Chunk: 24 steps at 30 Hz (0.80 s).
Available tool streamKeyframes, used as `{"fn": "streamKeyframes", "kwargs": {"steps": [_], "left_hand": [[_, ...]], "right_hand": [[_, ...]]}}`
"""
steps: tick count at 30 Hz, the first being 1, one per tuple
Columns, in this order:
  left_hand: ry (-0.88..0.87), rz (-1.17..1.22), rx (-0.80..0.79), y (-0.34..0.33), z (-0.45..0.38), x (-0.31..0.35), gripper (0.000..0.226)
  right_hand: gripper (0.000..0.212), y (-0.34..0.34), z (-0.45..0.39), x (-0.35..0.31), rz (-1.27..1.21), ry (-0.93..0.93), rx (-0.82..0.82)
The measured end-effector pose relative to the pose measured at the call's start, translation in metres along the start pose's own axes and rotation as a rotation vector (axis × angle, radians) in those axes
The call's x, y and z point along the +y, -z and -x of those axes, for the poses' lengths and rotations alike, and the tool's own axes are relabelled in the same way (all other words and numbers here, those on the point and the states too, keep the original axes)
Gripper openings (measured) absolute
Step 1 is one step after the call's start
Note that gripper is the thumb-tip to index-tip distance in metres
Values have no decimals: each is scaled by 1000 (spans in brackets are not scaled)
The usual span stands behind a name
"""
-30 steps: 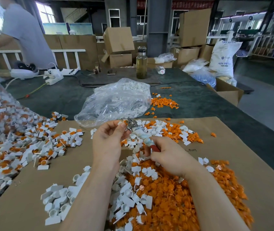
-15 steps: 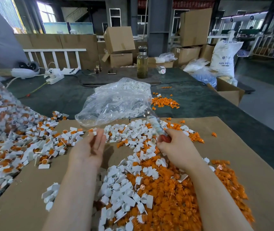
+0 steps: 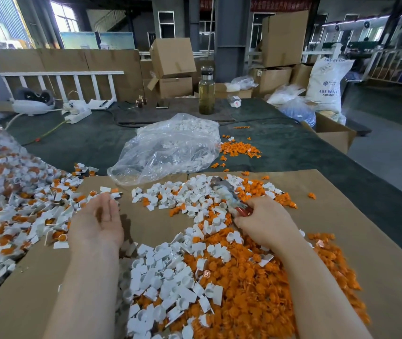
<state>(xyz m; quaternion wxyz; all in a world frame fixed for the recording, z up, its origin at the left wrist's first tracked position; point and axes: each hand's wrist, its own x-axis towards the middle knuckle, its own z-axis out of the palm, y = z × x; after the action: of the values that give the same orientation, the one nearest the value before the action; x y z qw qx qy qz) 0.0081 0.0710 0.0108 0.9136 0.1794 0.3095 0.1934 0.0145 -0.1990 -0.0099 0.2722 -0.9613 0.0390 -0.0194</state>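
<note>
Your left hand (image 3: 96,223) has dropped away from the tape-wrapped, red-handled metal pliers (image 3: 225,194) to the brown cardboard sheet's (image 3: 342,216) left side, fingers loose and empty, while your right hand's (image 3: 266,222) curled fingers grip them mid-sheet, so it seems free to fetch another white plastic clip (image 3: 170,272).

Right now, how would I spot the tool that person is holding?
Start at the brown cardboard sheet covering the near end of the table, strewn with white pieces and orange pieces. Follow the right hand to the sheet's far middle: the tool sticks out of it, pointing away. It alone is long, greyish metal with a red handle.
</note>
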Motion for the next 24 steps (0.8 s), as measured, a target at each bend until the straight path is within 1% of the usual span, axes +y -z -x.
{"fn": "streamKeyframes", "kwargs": {"steps": [2,3,6,8,10,11,12,13,14,16,17,21,24], "left_hand": [[-8,-326,-74,-4,4,-5,17],[-21,-502,-138,-7,8,-9,15],[-79,-989,-381,-12,20,-27,22],[-183,-1367,-582,-11,28,-39,20],[-278,-1689,-773,-9,33,-51,21],[-286,-1787,-830,-9,34,-56,25],[-301,-1864,-861,-8,34,-61,28],[-356,-1942,-873,-6,34,-66,29],[-449,-2015,-877,-6,35,-70,29],[-620,-2080,-870,-4,35,-75,24],[-662,-2077,-862,-4,36,-76,21],[-685,-2060,-830,-4,36,-77,14],[-708,-2054,-823,-3,37,-79,18]], "right_hand": [[11,-3,0,-3,23,5,-38],[12,-5,1,-4,41,8,-51],[23,-9,1,-6,116,34,-70],[27,-12,0,-8,172,40,-72],[24,-15,-1,-8,194,33,-64],[21,-15,-1,-8,201,29,-59],[19,-15,-1,-8,209,26,-55],[18,-15,-1,-8,213,23,-53],[18,-16,-1,-8,214,22,-53],[18,-15,-1,-8,208,23,-48],[18,-15,-1,-9,202,24,-40],[17,-14,0,-9,184,17,18],[17,-12,0,-10,145,20,72]]}}
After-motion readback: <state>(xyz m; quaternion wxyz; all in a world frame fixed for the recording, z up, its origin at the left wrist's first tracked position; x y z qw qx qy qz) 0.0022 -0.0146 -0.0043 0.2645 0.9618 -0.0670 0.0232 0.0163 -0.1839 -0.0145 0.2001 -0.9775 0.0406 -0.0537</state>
